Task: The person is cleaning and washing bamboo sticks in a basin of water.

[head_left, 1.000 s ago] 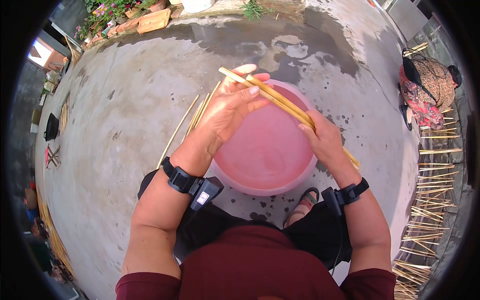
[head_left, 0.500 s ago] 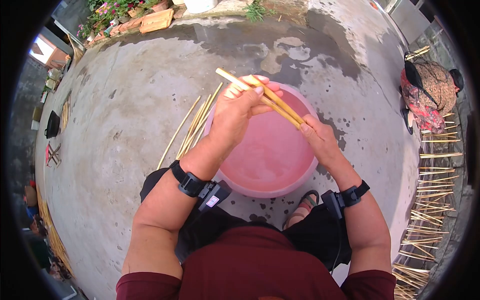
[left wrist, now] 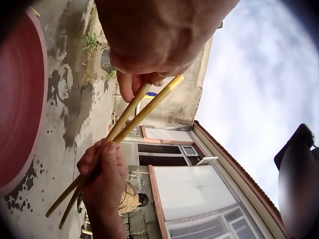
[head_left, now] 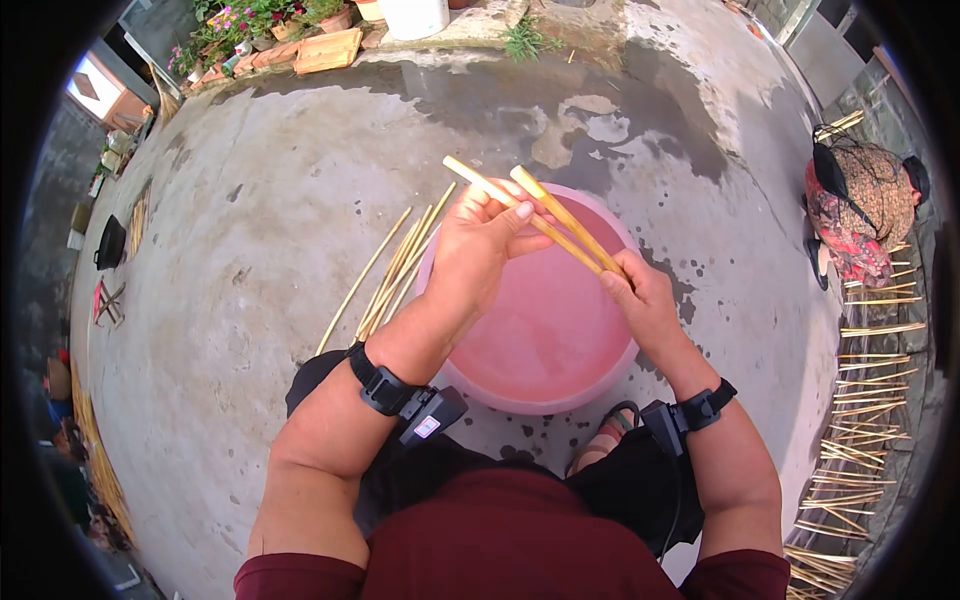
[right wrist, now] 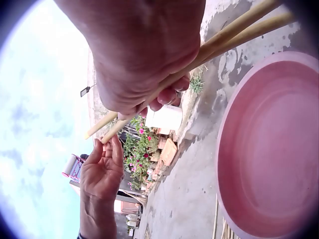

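Two yellow sticks (head_left: pixel 577 225) with pale cut ends are held up over the pink basin (head_left: pixel 540 340). My right hand (head_left: pixel 645 300) grips both around their middle. They cross inside its fist, and their other ends stick out beyond it in the left wrist view. My left hand (head_left: pixel 475 245) pinches one stick (head_left: pixel 490 186) between thumb and fingers, a little short of its end. The other stick's upper end (left wrist: pixel 174 82) stands free, spread away from the pinched one. In the right wrist view, the left hand's fingertips (right wrist: pixel 114 147) are at one stick's end.
Several loose sticks (head_left: pixel 395 270) lie on the concrete left of the basin. A long row of sticks (head_left: pixel 850 430) runs down the right side, near a crouching person (head_left: pixel 860 205). Flower pots (head_left: pixel 270 25) and a white bucket (head_left: pixel 415 18) stand at the back. My sandalled foot (head_left: pixel 600 445) is by the basin.
The upper ends of the sticks have spread apart. My left fingers, earlier more extended, now close on one stick with the thumb over it. Both hands sit slightly lower in the head view.
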Demonstrator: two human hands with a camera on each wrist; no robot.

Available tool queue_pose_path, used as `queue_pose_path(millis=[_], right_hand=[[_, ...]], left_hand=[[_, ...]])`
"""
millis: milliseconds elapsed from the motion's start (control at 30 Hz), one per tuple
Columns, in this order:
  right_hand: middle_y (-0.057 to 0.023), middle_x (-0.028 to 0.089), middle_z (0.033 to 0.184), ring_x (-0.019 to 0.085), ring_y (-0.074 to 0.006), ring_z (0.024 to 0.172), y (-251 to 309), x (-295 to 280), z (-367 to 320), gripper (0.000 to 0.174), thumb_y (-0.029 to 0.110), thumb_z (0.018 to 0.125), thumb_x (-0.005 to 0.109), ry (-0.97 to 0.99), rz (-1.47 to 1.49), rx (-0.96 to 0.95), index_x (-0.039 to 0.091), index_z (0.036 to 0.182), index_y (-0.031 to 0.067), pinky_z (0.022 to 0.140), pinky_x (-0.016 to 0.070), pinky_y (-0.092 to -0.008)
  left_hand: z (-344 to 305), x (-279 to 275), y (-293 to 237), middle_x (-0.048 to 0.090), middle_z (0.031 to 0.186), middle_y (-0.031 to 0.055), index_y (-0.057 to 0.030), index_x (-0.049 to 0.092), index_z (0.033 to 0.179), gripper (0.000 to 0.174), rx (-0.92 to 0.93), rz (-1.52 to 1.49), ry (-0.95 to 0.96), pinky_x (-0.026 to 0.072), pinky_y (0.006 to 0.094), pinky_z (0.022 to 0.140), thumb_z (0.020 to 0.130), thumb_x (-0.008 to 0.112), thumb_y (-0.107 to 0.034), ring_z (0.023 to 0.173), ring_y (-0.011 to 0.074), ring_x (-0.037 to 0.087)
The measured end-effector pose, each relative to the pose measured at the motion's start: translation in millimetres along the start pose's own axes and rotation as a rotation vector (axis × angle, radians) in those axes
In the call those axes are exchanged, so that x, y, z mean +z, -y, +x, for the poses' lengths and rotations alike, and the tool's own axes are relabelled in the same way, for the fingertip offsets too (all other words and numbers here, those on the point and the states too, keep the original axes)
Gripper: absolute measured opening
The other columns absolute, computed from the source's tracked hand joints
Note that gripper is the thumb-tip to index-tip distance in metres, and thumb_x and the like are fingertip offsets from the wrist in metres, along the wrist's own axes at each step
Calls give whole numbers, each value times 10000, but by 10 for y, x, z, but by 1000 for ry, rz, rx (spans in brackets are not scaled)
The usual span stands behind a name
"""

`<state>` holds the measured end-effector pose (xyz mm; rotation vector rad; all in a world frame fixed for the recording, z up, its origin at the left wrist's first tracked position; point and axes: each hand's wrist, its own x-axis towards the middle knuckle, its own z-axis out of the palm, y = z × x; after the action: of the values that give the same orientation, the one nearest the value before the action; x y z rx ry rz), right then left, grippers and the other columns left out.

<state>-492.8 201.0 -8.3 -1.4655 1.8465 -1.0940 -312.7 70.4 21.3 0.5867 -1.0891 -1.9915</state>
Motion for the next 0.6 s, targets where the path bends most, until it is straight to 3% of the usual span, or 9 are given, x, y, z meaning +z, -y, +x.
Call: queue_pose_path(millis=[33,133,333,600], right_hand=[[-35,485,625,434,-97,588,13,-8,-6,183,181,885,594,3,-39,-16,524,823,24,533,365,-275],[-2,525,650,467,-77,600,43,32,-14,150,160,872,619,44,249,114,566,850,22,545,384,-243],[18,532,677,481,-56,620,133,-2,-6,141,144,863,632,38,236,94,607,926,20,571,393,-218],[34,507,672,446,-41,629,172,-15,-45,125,123,847,641,-1,202,91,597,909,24,570,368,-214]], left_hand=[[-7,-4,-9,626,989,96,-64,504,1074,178,3,-5,6,573,311,726,910,506,5,921,192,645],[-31,5,-37,626,986,93,-61,500,1083,185,18,-43,15,569,315,740,910,502,4,918,192,646],[0,22,-27,627,1006,103,-58,508,1084,181,51,-116,30,549,329,797,920,464,3,948,203,643],[-12,22,-32,620,1028,121,-45,512,1071,184,79,-101,114,520,374,854,925,400,-46,973,227,638]])
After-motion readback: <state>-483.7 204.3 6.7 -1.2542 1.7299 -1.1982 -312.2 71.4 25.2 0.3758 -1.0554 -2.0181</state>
